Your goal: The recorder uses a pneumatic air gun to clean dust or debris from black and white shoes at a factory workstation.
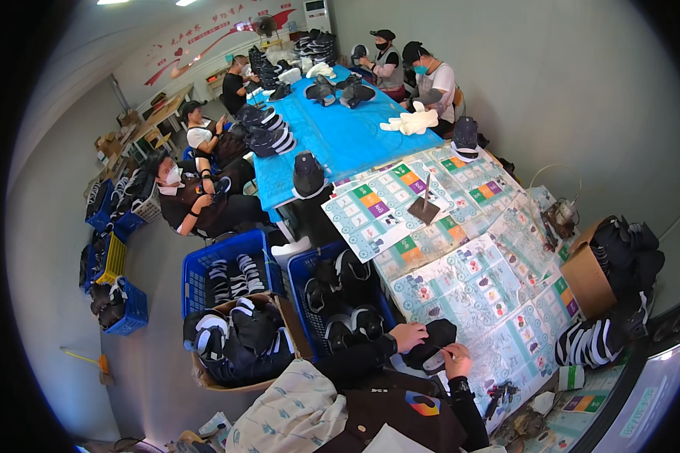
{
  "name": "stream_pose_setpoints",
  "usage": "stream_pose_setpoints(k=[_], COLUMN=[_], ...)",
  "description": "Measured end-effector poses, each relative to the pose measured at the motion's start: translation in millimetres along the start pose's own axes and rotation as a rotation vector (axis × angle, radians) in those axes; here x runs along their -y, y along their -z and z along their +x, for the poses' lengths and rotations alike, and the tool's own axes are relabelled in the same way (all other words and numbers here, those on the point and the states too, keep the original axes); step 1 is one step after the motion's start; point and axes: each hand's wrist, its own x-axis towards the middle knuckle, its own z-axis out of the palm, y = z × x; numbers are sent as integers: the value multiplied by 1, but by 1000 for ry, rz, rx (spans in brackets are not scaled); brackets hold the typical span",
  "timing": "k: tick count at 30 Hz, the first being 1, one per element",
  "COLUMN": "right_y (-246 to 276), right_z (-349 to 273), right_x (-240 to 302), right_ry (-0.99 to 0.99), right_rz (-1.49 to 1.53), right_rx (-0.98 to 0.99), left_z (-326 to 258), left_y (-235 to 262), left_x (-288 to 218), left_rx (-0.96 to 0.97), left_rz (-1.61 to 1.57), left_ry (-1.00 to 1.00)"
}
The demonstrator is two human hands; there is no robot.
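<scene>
At the near left edge of the paper-covered table, I have a black shoe [439, 333] between my hands. My left hand [409, 337] grips its left side, fingers bent over the dark upper. Close against the pale patch on its near right side is my right hand [455, 361], with thumb and fingers pinched together. Whatever is in that pinch is too small to make out. A small dark tool [500, 399] lies on the table to the right of my right forearm. Just left of my hands, a blue crate [298, 273] holds several black shoes.
Left of me stand another blue crate [196, 275] and a cardboard box [298, 327] of dark shoes. On the right, a cardboard box [591, 285] holds black pieces. A plate with an upright rod [424, 209] sits on the papers. Several people work around the blue table [340, 143].
</scene>
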Motion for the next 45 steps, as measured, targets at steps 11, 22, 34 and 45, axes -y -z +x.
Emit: stream_pose_setpoints(k=[11,22,34,45], right_y=[-7,-27,-8,10], right_z=[10,34,14,21], right_x=[8,-23,-36,-30], right_ry=[-60,-298,-311,-381], right_rz=[-99,-69,-140,334], right_rx=[56,173,123,187], left_z=[-3,23,7,-6], left_y=[1,-42,-15,-20], left_x=[3,36,26,39], left_rx=[-137,-209,-161,-81], left_rz=[-139,-458,-408,-896], left_ry=[54,304,182,478])
